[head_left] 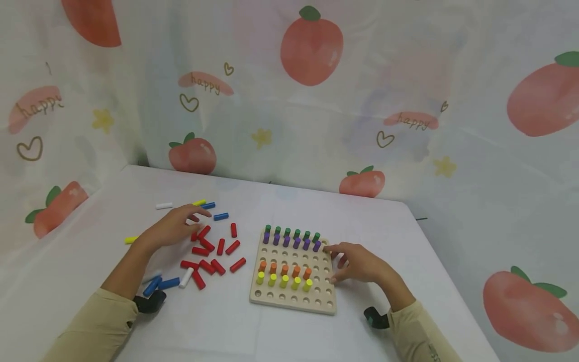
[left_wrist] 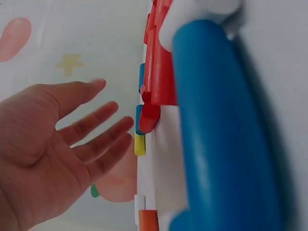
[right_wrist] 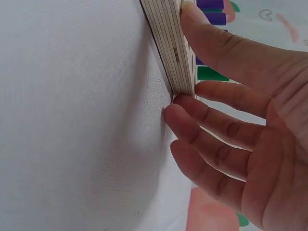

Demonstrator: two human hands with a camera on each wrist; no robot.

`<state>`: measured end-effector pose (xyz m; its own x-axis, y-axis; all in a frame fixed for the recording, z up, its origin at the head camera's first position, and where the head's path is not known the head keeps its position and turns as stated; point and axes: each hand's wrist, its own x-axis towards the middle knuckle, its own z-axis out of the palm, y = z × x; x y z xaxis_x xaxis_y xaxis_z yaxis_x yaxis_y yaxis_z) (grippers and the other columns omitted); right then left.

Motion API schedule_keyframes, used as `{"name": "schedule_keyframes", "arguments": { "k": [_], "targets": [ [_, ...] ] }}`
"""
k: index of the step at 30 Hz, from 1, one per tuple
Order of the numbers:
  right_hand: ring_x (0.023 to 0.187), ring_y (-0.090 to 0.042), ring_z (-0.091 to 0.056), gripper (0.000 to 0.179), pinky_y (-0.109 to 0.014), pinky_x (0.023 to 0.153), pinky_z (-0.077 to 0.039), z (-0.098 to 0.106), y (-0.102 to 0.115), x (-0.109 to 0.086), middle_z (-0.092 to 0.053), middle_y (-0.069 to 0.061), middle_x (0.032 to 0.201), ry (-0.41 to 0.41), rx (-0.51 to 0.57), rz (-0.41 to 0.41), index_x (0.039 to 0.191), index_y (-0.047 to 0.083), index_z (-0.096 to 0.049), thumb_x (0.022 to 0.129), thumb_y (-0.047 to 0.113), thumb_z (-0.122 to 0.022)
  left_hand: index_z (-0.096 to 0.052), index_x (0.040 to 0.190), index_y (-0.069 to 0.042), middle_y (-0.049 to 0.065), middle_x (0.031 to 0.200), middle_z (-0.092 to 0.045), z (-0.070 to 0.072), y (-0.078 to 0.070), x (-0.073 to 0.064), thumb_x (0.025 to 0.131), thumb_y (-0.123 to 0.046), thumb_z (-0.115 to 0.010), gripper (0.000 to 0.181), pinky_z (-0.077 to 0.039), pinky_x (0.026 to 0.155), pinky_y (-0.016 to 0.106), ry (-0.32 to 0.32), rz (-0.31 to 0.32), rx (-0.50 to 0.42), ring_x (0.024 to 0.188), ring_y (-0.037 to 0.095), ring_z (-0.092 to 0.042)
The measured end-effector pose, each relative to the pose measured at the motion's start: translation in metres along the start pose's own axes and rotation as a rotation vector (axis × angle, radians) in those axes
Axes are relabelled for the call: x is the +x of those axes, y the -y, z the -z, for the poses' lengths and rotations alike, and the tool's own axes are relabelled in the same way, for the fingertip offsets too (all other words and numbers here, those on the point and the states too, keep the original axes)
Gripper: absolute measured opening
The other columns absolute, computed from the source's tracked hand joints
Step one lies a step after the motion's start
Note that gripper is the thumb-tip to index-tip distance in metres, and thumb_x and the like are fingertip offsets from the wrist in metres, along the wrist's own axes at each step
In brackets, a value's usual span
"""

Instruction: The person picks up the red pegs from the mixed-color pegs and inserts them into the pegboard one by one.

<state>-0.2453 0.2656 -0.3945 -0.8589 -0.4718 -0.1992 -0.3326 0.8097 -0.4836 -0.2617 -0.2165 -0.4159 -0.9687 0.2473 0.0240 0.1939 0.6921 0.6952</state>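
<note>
Above a loose group of red pegs (head_left: 220,247) on the left of the table hovers my left hand (head_left: 174,227). Its fingers are spread and slightly bent, and the left wrist view shows nothing in them. A square wooden pegboard (head_left: 289,300) lies to the right, with rows of green, purple, orange and yellow pegs (head_left: 284,281) standing upright in its holes. My right hand (head_left: 359,263) rests at the board's right edge, thumb and fingertips touching it. In the right wrist view the fingers (right_wrist: 211,149) lie loosely bent beside the board's layered side (right_wrist: 168,43).
Blue pegs (head_left: 169,283) and white pegs (head_left: 186,277) lie near my left wrist. More blue, a yellow peg (head_left: 199,203) and a white peg (head_left: 164,205) are beyond the left hand. A fruit-printed cloth (head_left: 289,110) hangs behind the white table (head_left: 217,322).
</note>
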Motion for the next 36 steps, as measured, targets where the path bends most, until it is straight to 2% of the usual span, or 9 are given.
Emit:
{"name": "schedule_keyframes", "arguments": {
  "k": [9, 15, 21, 26, 31, 36],
  "targets": [
    [0.095, -0.023, -0.059, 0.074, -0.034, 0.072, -0.052, 0.001, -0.001, -0.002, -0.063, -0.005, 0.116, 0.004, -0.007, 0.016, 0.144, 0.007, -0.059, 0.079, 0.019, -0.092, -0.066, 0.129, -0.003, 0.024, 0.13, -0.059, -0.006, -0.006, 0.017, 0.097, -0.013, -0.072, 0.034, -0.061, 0.079, 0.04, -0.007, 0.123, 0.0, 0.113, 0.039, -0.06],
    [0.096, -0.023, -0.059, 0.073, -0.033, 0.072, -0.052, 0.001, -0.001, -0.001, -0.063, -0.004, 0.117, 0.011, -0.012, 0.021, 0.143, 0.008, -0.06, 0.079, 0.022, -0.092, -0.065, 0.128, -0.002, 0.024, 0.127, -0.059, -0.012, -0.011, 0.019, 0.097, -0.017, -0.073, 0.036, -0.06, 0.079, 0.038, -0.015, 0.188, -0.008, 0.107, 0.035, -0.061],
    [0.094, -0.023, -0.058, 0.074, -0.033, 0.072, -0.051, 0.0, -0.004, 0.0, -0.062, -0.004, 0.116, 0.008, -0.01, 0.026, 0.143, 0.007, -0.059, 0.079, 0.022, -0.092, -0.064, 0.129, -0.002, 0.024, 0.127, -0.06, -0.009, -0.007, 0.016, 0.093, -0.02, -0.077, 0.042, -0.059, 0.082, 0.043, 0.002, 0.188, 0.006, 0.108, 0.037, -0.061],
    [0.095, -0.022, -0.058, 0.081, -0.033, 0.073, -0.052, -0.001, -0.007, 0.001, -0.062, -0.004, 0.116, 0.015, 0.008, 0.016, 0.148, 0.006, -0.054, 0.078, 0.024, -0.093, -0.064, 0.127, -0.001, 0.024, 0.125, -0.06, -0.005, 0.001, 0.015, 0.088, -0.023, -0.083, 0.049, -0.057, 0.087, 0.047, 0.01, 0.205, 0.011, 0.113, 0.041, -0.058],
    [0.095, -0.022, -0.058, 0.084, -0.033, 0.074, -0.052, 0.0, -0.01, 0.002, -0.061, -0.002, 0.115, 0.019, 0.002, 0.023, 0.149, 0.004, -0.052, 0.079, 0.025, -0.093, -0.069, 0.122, 0.0, 0.02, 0.117, -0.063, -0.005, 0.005, 0.017, 0.084, -0.028, -0.087, 0.05, -0.058, 0.085, 0.046, 0.032, 0.233, -0.008, 0.111, 0.039, -0.058],
    [0.096, -0.022, -0.058, 0.083, -0.032, 0.073, -0.052, 0.001, -0.01, 0.002, -0.061, -0.002, 0.116, 0.023, -0.007, 0.043, 0.149, 0.004, -0.053, 0.079, 0.025, -0.092, -0.073, 0.117, 0.001, 0.016, 0.108, -0.065, -0.006, 0.007, 0.018, 0.085, -0.027, -0.087, 0.045, -0.058, 0.081, 0.042, 0.036, 0.233, -0.003, 0.103, 0.035, -0.06]
  ]
}}
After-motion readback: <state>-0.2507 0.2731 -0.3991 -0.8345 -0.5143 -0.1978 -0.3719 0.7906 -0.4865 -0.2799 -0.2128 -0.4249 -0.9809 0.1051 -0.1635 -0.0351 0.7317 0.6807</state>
